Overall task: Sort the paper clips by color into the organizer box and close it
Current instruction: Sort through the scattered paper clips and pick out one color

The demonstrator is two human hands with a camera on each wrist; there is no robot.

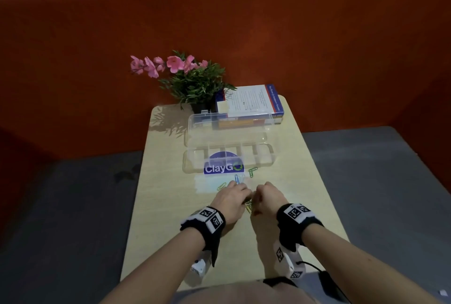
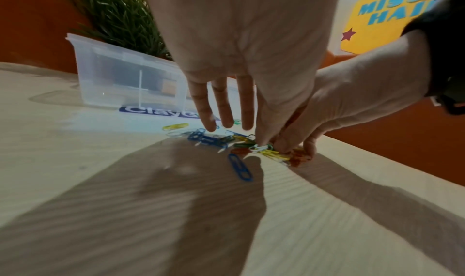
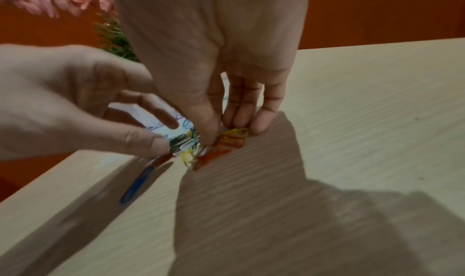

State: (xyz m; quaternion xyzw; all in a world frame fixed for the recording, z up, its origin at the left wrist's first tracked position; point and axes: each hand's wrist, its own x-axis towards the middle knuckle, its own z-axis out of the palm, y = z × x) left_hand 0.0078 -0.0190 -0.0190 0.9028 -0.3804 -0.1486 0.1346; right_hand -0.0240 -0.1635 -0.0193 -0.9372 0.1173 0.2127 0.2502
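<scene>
A pile of mixed colored paper clips point(image 2: 254, 147) lies on the pale table, in front of a clear organizer box point(image 1: 268, 157) whose lid stands up. My left hand point(image 1: 240, 190) hovers over the pile's left side, its fingers point(image 2: 224, 109) fairly straight and the thumb touching a white clip point(image 3: 185, 144). My right hand point(image 3: 226, 133) is curled over the right side, thumb and fingers pinching orange and yellow clips point(image 3: 221, 149). One blue clip point(image 2: 240, 168) lies alone nearer me. Green point(image 1: 252, 171) and blue clips point(image 1: 238, 178) lie closer to the box.
A potted plant with pink flowers point(image 1: 192, 84) and a book point(image 1: 253, 101) stand behind the box at the table's far end. A blue ClayGo sticker point(image 1: 223, 168) shows partly under the box. The table point(image 1: 170, 206) is narrow, with grey floor on both sides.
</scene>
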